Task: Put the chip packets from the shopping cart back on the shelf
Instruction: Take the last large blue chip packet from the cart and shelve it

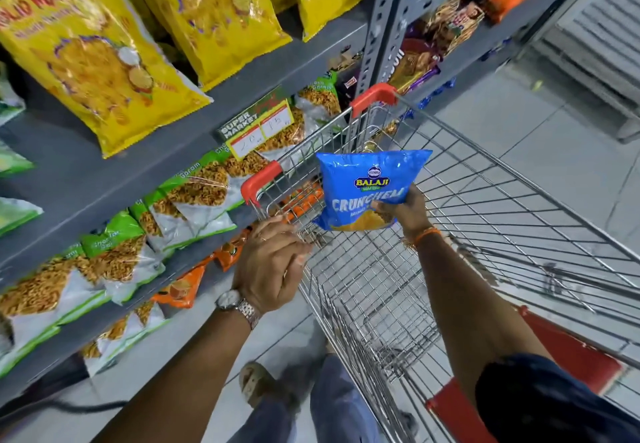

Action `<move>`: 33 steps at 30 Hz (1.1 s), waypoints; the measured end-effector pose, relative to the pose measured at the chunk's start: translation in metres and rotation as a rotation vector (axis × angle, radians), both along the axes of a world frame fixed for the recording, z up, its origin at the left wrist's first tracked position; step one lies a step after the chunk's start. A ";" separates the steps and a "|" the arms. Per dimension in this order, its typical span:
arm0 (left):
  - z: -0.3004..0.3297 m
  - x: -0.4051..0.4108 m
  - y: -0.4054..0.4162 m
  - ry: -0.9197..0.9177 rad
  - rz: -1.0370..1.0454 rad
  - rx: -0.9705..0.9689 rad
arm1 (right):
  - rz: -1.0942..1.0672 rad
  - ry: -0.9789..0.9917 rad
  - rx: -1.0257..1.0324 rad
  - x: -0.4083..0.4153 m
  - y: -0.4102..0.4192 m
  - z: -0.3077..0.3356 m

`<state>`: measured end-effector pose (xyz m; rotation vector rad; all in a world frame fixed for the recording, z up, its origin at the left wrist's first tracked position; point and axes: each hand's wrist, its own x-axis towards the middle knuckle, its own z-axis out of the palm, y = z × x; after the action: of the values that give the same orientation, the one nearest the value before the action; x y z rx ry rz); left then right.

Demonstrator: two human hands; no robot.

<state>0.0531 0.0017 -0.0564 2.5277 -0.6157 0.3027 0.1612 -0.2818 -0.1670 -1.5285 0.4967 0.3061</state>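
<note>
Where the right arm reaches: stretched forward over the shopping cart [485,234], forearm angled up from the lower right, an orange thread band [426,234] at the wrist.
Right hand [403,212]: raised above the cart's basket, back of the hand toward the camera, thumb on the printed front of the blue chip packet [369,188], the other fingers behind it.
Right grip: clenched on the packet's lower right corner.
Packet relative to the grip: it stands nearly upright and leans up and to the left of the hand, so most of the bag is above and left of the thumb; its top seam is uppermost.
Packet's place: in the air over the cart's front part, near the front left corner with its red guard [260,179], not touching the wire.
Left arm: extended forward from the lower left, a metal wristwatch [239,307] on the wrist.
Left hand [272,264]: back up, fingers curled down over the top rail of the cart's left edge.
Left grip: closed around that rail.
Shelf [180,151]: grey, just left of the cart; yellow snack bags [104,61] on the upper level, green-and-white bags [194,196] on the level below, orange packets [180,288] lower still.
Shelf's front edge: a price tag [258,131] hangs there, above the green-and-white bags.
</note>
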 end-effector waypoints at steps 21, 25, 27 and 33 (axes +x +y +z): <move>0.103 -0.022 0.010 0.148 0.137 -0.037 | -0.234 -0.248 -0.093 -0.066 0.023 0.128; 0.155 -0.029 0.021 0.000 0.199 -0.087 | -0.263 -0.358 -0.068 -0.082 0.021 0.182; 0.181 -0.031 0.028 -0.085 0.227 -0.113 | -0.315 -0.424 -0.028 -0.090 0.021 0.214; 0.254 -0.030 0.054 -0.369 0.259 -0.087 | -0.262 -0.625 0.150 -0.091 0.042 0.341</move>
<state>0.0229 0.0560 0.1972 2.4831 -0.3949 0.8834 0.0698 -0.2399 0.1738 -1.3065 0.1656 -0.3280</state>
